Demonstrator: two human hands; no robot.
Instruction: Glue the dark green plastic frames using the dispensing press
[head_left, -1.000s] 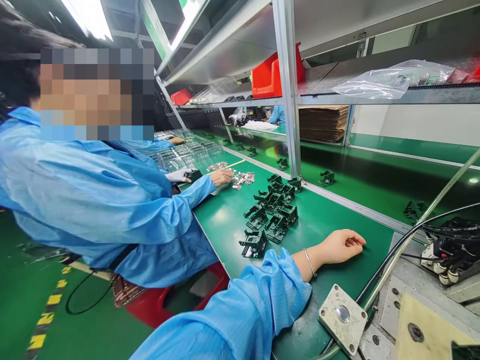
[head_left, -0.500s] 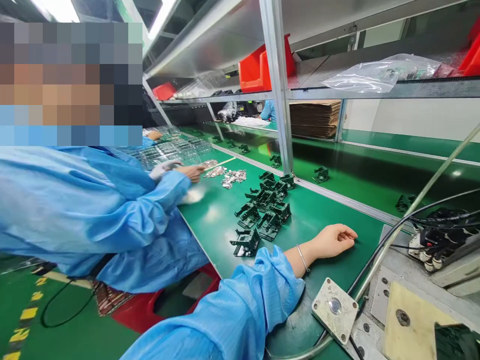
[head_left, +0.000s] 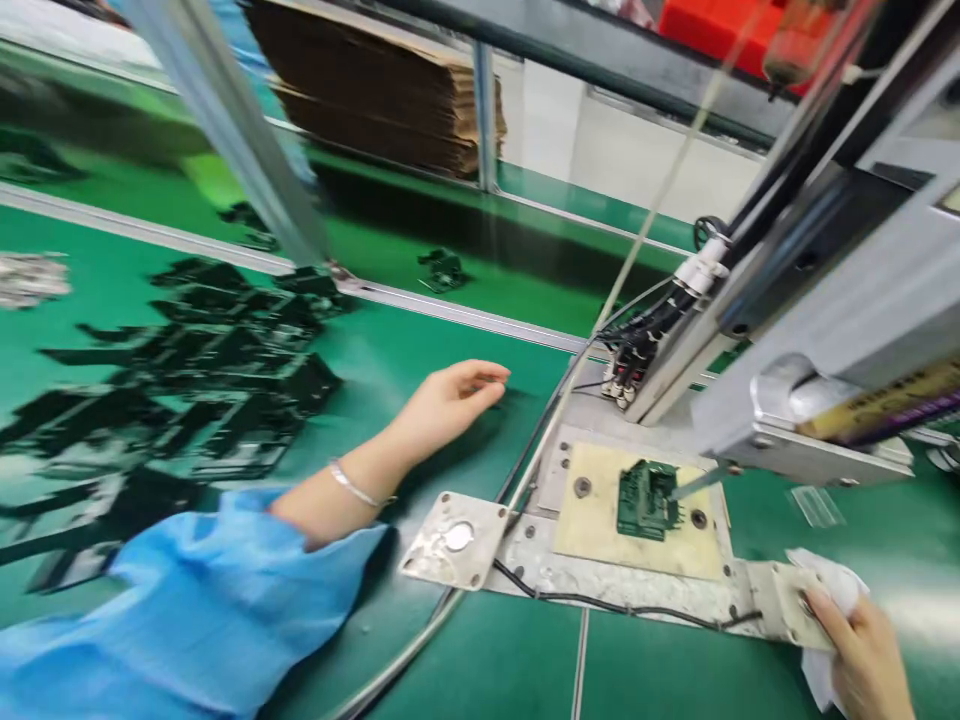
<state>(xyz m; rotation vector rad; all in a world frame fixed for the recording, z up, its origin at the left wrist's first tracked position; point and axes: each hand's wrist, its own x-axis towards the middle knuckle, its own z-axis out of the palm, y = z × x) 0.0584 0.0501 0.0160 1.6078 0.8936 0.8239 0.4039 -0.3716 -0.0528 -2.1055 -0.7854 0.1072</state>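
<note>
My left hand [head_left: 454,405] hovers over or rests on the green table, palm empty, with fingers loosely stretched and a gap at the thumb. Beside it lies a square metal button plate [head_left: 456,538]. At the lower right, my right hand [head_left: 862,640] has its thumb on the button of a second plate [head_left: 787,605]; its other fingers are mostly hidden. A white cloth-like piece [head_left: 836,575] shows around those fingers. Between my hands, a dark green plastic part [head_left: 646,500] sits on the cream fixture block [head_left: 600,530], with a thin metal tip of the machine touching or close to its right side.
Several similar dark parts [head_left: 232,360] are grouped on the left, blurred. The machine's metal arm [head_left: 817,410] overhangs the fixture from the right. Cables [head_left: 536,470] and a pale tube run past my left hand. A frame post [head_left: 225,120] stands at upper left.
My view has swung right and down to the fixture. The co-worker in blue has left the picture, and my right hand has come into it. My left hand still looks empty near the left plate.
</note>
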